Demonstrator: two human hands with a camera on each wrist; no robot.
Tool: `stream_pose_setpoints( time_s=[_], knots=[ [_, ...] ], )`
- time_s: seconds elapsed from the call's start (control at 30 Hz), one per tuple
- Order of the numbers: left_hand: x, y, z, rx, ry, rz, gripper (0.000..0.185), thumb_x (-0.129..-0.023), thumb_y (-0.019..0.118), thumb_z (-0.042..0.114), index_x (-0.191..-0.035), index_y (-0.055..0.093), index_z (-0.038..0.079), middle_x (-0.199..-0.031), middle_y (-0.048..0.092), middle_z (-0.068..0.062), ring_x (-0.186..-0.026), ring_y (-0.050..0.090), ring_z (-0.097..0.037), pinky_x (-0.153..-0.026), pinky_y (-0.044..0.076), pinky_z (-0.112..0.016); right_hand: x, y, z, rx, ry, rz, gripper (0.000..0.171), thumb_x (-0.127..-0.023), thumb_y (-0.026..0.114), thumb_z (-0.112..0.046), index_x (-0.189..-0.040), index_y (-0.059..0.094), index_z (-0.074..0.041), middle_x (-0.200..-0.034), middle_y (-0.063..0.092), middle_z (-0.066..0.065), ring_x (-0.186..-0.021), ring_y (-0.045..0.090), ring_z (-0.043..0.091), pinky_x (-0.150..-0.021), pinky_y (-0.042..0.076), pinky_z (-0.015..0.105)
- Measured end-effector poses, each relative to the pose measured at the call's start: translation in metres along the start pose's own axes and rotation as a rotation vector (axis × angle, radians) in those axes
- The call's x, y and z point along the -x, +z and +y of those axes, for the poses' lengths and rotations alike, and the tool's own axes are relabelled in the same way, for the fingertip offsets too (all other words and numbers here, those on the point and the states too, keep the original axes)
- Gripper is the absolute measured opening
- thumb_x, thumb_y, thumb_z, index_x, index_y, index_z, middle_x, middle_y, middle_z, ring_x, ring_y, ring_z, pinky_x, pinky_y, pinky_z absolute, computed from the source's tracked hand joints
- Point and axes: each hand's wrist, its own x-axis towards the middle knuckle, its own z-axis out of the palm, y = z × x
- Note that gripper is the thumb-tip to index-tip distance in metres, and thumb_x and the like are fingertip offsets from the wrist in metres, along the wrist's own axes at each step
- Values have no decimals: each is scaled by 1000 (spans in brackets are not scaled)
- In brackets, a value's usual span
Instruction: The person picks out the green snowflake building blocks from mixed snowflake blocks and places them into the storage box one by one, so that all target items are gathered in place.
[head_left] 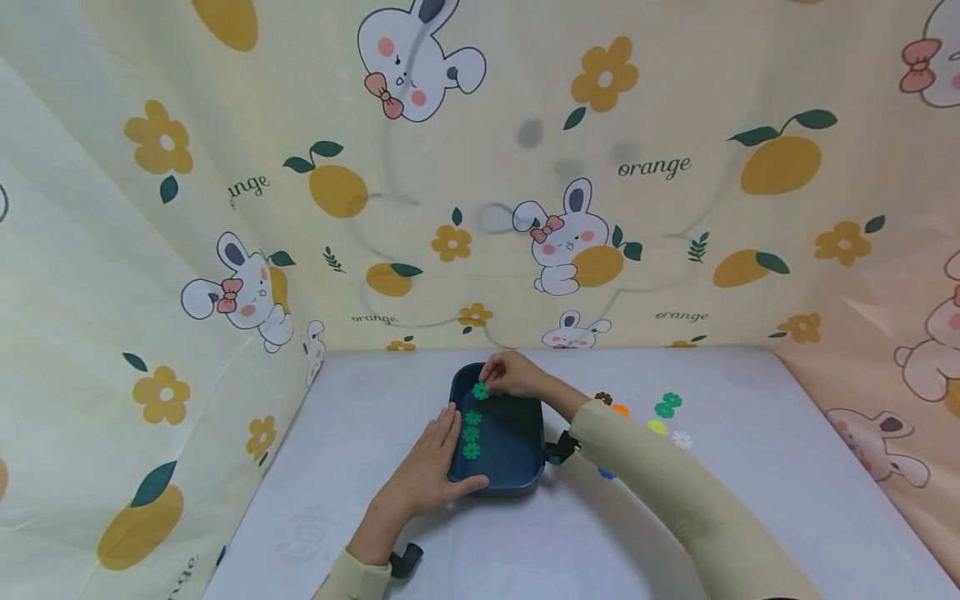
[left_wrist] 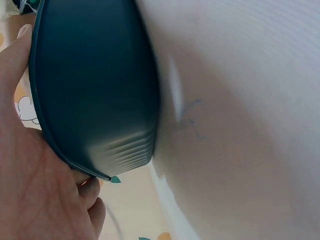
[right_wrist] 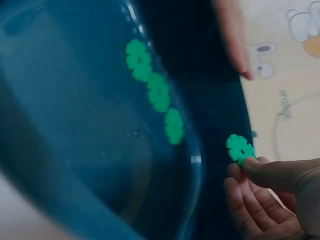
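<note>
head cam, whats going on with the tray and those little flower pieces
A person steadies a dark blue tray with the left hand against its side. The right hand pinches a green flower piece over the tray. Three green pieces lie inside. Other coloured pieces sit on the table.

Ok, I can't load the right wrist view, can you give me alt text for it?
The right hand pinches a small green flower-shaped plastic piece between thumb and fingers, just over the rim of a dark blue plastic tray. Three more green flower pieces lie in a row inside the tray, and a fingertip of the left hand rests on its far edge.
</note>
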Motion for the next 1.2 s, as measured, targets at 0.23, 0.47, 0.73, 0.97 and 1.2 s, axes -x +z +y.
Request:
stream_pose_setpoints(
  time_s=[0.23, 0.47, 0.73, 0.97, 1.2],
  knots=[
    [1, 0, 0, 23, -10, -6, 119, -95, 61, 79, -172, 11, 4, -182, 2, -8, -167, 4, -26, -136, 12, -49, -12, 11, 7, 61, 37, -29, 14, -93, 76, 5, -106, 75, 2, -89, 74, 7, -80, 66, 13, -75, 59, 27],
    [0, 1, -1, 21, -14, -13, 119, -94, 60, 80, -173, 9, 6, -182, 1, -7, -167, 4, -25, -136, 12, -48, -18, 16, 11, 85, 67, -60, 14, -93, 75, 6, -106, 75, 2, -89, 72, 8, -79, 64, 15, -72, 57, 27],
    [0, 2, 0, 15, -3, -12, 119, -95, 58, 80, -173, 9, 6, -182, 1, -8, -167, 3, -25, -136, 13, -48, -18, 21, 14, 112, 79, -86, 16, -94, 73, 8, -109, 75, 5, -91, 72, 10, -79, 64, 16, -72, 57, 27],
    [0, 1, 1, 17, -13, -15, 118, -95, 60, 79, -173, 9, 6, -182, 1, -7, -168, 3, -25, -136, 12, -48, -20, 23, 16, 146, 81, -96, 17, -93, 74, 6, -110, 75, 5, -91, 72, 9, -79, 64, 15, -71, 57, 27],
    [-1, -1, 0, 15, -16, -18, 118, -95, 61, 78, -173, 9, 5, -182, 1, -7, -167, 4, -25, -136, 12, -48, -25, 22, 16, 204, 54, -100, 14, -95, 75, 4, -108, 77, 0, -94, 73, 6, -83, 65, 15, -75, 59, 29]
  ],
)
